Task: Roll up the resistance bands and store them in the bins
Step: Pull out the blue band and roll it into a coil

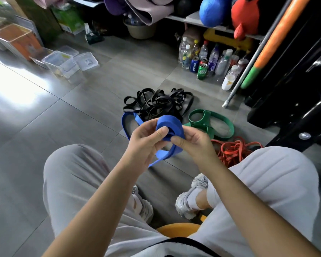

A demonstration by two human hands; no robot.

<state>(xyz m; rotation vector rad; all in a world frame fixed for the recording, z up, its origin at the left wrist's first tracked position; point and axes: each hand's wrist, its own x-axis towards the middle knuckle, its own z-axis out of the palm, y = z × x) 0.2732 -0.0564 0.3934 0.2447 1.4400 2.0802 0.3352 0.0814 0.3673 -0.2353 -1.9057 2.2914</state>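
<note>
I pinch the blue roll [171, 125] btwn both thumbs and fingers: L hand [145, 140] on its open face, R hand [195, 143] under. The tail [167, 153] drops below the grip, L side. Bins [59, 62] lie far L, beyond reach.

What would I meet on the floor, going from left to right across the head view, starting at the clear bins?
clear bins → black bands → green band. The orange bands overlap the green band's span from left to right, so I leave them out of the order.
</note>
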